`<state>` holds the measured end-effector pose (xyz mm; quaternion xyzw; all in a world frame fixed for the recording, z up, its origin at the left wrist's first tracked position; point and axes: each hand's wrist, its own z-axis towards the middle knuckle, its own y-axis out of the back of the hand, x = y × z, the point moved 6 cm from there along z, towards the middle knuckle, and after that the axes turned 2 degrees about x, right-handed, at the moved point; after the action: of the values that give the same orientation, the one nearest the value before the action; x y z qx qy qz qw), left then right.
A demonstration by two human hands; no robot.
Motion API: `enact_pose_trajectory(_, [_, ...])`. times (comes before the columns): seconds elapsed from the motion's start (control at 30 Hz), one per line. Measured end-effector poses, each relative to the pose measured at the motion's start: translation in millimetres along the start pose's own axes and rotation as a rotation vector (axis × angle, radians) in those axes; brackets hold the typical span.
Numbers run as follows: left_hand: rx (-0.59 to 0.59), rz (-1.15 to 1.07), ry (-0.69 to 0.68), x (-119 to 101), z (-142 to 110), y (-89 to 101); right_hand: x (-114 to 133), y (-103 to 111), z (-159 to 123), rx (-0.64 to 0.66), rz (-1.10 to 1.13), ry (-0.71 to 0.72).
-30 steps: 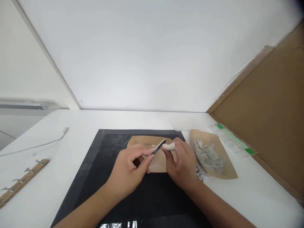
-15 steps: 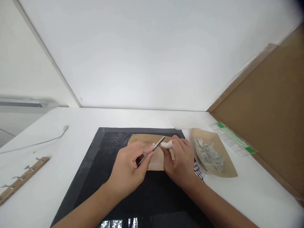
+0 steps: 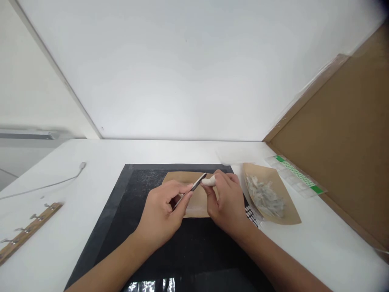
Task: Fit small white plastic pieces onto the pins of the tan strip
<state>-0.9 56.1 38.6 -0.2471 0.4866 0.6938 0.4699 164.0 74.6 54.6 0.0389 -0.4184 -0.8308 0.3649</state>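
- Mat (image 3: 152, 255), black and glossy, fills the bottom centre of the frame on a white table (image 3: 328, 243).
- Wooden bar (image 3: 26, 232) with metal fittings along it, at the lower left edge.
- Left hand (image 3: 159, 207), just below centre, pinching a thin strip (image 3: 198, 182) between thumb and fingers; the strip, pale on one face and dark along its edge, slants up to the right.
- Right hand (image 3: 228, 205), right of it, thumb and forefinger drawn close at the strip's upper end, a whitish finger cover (image 3: 209, 181) on one finger; whether they grip anything, I cannot tell.
- Brown paper (image 3: 197, 207) lies on the mat beneath the hands.
- Black-and-white patterned piece (image 3: 251, 215), partly hidden, just right of the right wrist.
- Second brown paper (image 3: 293, 215), right of centre, bearing a heap of pale scraps (image 3: 267, 198).
- Grey cable (image 3: 54, 187), middle left.
- Clear plastic tray (image 3: 299, 178) with a green-ended strip, by the cardboard panel (image 3: 343, 138) at right.
- White wall (image 3: 182, 73) across the top.
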Motion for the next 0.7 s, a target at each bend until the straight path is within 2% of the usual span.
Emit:
enact_pose_trajectory(0.1, [0.004, -0.016, 0.026, 2.2, 0.0, -0.5, 3.0, -2.6, -0.9, 0.041, 0.038, 0.024])
enact_pose_trajectory(0.33, [0.025, -0.026, 0.080, 3.4, 0.4, -2.1, -14.3, 4.1, 0.6, -0.008, 0.144, -0.093])
enact_pose_trajectory(0.57, [-0.033, 0.004, 0.097, 13.5, 3.6, 3.0, -30.5, -2.0, -8.7, 0.020, 0.404, -0.350])
enact_pose_trajectory(0.7, [-0.040, 0.062, 0.049, 10.8, 3.5, 4.2, -34.5, -6.0, -10.7, 0.043, 0.483, -0.388])
